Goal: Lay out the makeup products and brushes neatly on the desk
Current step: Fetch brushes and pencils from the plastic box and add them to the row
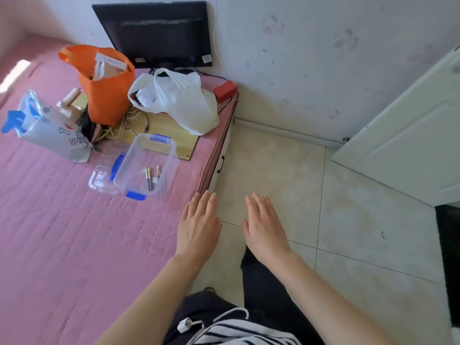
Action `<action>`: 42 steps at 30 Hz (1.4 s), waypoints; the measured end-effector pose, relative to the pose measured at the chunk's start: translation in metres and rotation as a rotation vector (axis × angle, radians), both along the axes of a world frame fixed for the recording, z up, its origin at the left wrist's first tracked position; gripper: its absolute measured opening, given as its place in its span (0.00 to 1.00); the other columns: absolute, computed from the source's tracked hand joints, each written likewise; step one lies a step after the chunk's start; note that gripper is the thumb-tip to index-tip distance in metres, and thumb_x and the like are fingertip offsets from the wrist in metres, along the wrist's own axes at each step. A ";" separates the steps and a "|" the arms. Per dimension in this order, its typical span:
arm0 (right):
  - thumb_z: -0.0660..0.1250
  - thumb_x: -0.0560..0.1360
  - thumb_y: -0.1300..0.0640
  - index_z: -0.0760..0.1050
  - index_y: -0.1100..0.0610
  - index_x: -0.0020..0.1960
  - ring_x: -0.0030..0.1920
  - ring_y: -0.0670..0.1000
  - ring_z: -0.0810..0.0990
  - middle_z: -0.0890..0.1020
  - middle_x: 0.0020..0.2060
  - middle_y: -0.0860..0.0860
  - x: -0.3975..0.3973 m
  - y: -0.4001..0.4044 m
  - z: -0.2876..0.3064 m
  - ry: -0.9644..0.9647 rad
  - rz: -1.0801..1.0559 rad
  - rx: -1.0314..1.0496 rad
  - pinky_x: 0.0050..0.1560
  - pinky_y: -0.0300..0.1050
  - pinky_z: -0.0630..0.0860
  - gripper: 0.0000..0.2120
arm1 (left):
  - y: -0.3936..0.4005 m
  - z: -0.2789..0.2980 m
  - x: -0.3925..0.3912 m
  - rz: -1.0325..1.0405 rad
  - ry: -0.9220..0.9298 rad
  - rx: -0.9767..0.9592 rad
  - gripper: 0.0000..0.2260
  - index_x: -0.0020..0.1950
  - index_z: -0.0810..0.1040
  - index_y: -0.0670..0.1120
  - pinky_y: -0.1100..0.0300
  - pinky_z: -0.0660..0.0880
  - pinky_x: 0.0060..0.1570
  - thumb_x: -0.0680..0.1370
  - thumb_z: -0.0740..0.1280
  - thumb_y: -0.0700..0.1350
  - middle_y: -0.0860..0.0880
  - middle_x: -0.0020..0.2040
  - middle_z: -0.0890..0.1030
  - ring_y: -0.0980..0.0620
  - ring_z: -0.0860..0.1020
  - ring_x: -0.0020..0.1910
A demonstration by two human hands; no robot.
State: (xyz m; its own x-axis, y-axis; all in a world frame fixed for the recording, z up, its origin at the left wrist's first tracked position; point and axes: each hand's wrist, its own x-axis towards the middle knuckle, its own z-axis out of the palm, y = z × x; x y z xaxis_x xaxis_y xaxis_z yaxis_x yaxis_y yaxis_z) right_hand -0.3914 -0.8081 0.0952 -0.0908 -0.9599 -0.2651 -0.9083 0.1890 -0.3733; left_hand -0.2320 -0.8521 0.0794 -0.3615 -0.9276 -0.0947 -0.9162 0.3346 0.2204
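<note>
The brushes [151, 176] lay inside the clear box [149, 165], ahead and to the left of your fingertips, none laid out yet. Your left hand [198, 226] and right hand [265, 227] hovered flat, fingers straight and close together, holding nothing. All the arranging remained, in my judgement.

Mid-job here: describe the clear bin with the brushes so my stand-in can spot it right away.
Start at the black monitor against the wall, then come down past the white plastic bag onto the pink cover. The clear bin sits there near the edge. It alone is see-through with blue handles, with the makeup brushes inside.
</note>
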 end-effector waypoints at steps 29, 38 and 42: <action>0.52 0.82 0.52 0.51 0.60 0.76 0.77 0.59 0.46 0.54 0.76 0.57 0.019 -0.280 -0.023 0.136 0.759 0.092 0.76 0.52 0.47 0.26 | -0.152 -0.036 0.020 0.758 0.071 0.155 0.21 0.69 0.70 0.41 0.49 0.67 0.67 0.77 0.65 0.41 0.45 0.69 0.72 0.43 0.64 0.73; 0.53 0.82 0.52 0.51 0.60 0.76 0.77 0.57 0.46 0.54 0.76 0.57 0.095 -0.345 -0.056 0.118 0.856 0.147 0.76 0.52 0.51 0.26 | -0.210 -0.066 0.090 0.823 0.100 0.134 0.18 0.66 0.73 0.41 0.51 0.68 0.66 0.76 0.66 0.40 0.46 0.66 0.74 0.44 0.67 0.70; 0.53 0.82 0.52 0.53 0.60 0.76 0.77 0.57 0.48 0.56 0.76 0.56 0.123 -0.372 -0.081 0.110 0.905 0.193 0.75 0.51 0.54 0.26 | -0.232 -0.086 0.102 0.861 0.145 0.169 0.18 0.68 0.71 0.42 0.54 0.68 0.65 0.77 0.64 0.40 0.47 0.67 0.74 0.47 0.68 0.69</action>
State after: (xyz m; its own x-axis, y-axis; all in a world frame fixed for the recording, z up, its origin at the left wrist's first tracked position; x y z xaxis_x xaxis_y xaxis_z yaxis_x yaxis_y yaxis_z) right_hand -0.2688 -1.1804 0.0138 0.6360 -0.6181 -0.4620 -0.7689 -0.5582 -0.3117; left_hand -0.1298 -1.0843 -0.0067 0.4357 -0.8609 -0.2625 -0.7944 -0.5050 0.3376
